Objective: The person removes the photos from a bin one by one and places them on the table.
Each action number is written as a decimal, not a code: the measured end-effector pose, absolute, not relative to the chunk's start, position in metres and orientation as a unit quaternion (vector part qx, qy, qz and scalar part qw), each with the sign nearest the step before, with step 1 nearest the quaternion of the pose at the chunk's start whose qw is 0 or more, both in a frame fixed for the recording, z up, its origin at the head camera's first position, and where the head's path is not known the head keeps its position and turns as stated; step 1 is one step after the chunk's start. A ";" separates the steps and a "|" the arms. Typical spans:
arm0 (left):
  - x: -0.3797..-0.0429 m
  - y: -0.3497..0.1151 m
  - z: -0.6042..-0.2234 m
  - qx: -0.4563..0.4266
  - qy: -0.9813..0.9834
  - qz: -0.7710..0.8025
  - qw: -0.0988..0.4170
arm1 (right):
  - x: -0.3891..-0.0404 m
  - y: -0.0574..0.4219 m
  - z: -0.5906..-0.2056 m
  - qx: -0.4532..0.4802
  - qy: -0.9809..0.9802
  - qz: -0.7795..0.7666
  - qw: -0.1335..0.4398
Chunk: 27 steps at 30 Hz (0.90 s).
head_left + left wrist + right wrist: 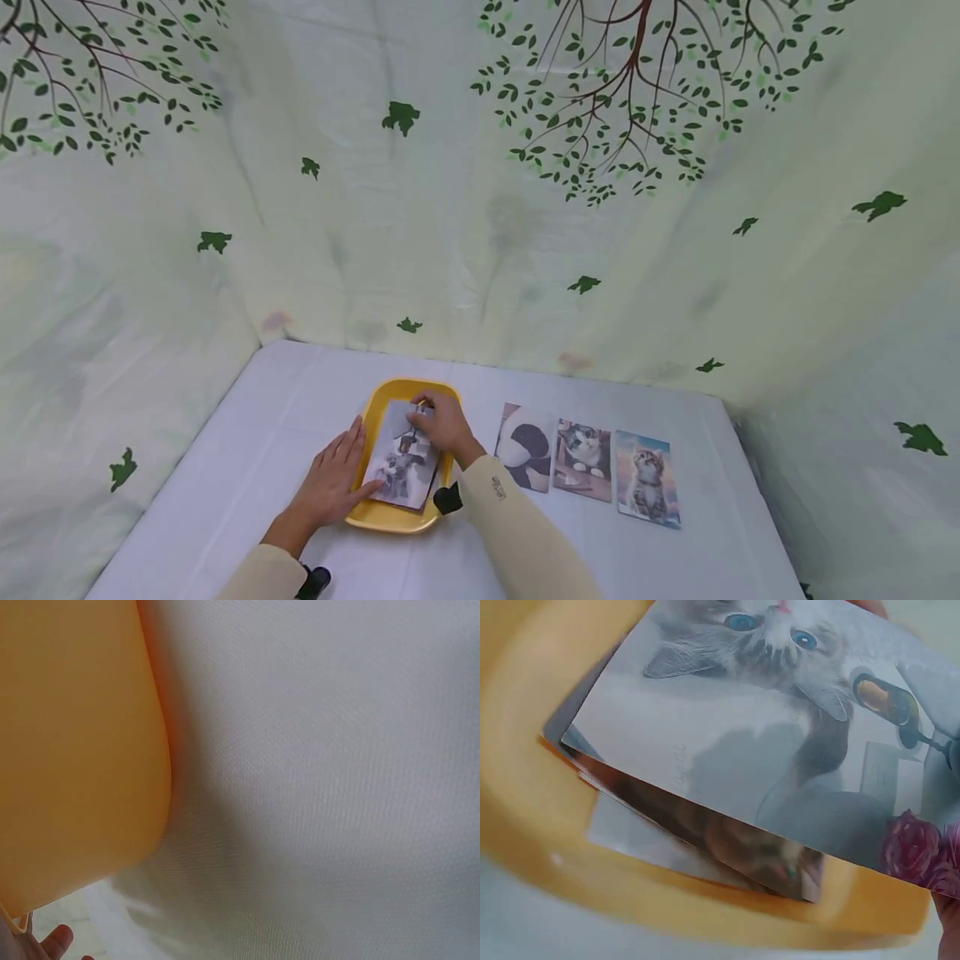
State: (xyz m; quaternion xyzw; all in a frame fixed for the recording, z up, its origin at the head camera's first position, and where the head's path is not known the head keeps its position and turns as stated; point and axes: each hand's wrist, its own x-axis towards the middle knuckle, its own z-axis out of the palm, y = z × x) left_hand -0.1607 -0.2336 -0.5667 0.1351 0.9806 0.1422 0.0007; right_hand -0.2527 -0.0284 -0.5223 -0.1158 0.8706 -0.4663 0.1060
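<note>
A yellow tray (pixel 393 523) on the table holds a small pile of picture cards. Its top card (pixel 403 471) shows a kitten with a lamp and roses. At the card's far edge, my right hand (pixel 447 423) pinches it with curled fingers. In the right wrist view this kitten card (pixel 727 742) is tilted up off the cards below (pixel 697 832). My left hand (pixel 330 483) rests along the tray's left rim, fingers extended, its thumb reaching over the card's near left corner. The left wrist view shows mostly the tray's outer wall (pixel 75 750), with fingertips (pixel 57 941) at the lower corner.
Right of the tray, three cards lie in a row on the white table (pixel 525 550): a black-and-white picture (pixel 523 446), partly behind my right sleeve, a cat card (pixel 582 458) and a kitten card (pixel 648 479). A leaf-printed curtain (pixel 465 208) encloses the table's back and sides.
</note>
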 end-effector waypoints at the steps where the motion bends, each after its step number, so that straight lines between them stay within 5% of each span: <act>1: -0.161 -0.234 -0.567 0.135 0.981 0.142 -0.001 | -0.253 -0.026 -0.519 -0.124 0.871 -0.466 0.092; 17: -0.163 -0.232 -0.564 0.123 0.979 0.161 0.014 | -0.265 0.032 -0.464 -0.136 0.864 -0.484 -0.036; 27: -0.162 -0.234 -0.564 0.128 0.978 0.163 0.014 | -0.255 0.077 -0.449 -0.097 0.855 -0.509 -0.020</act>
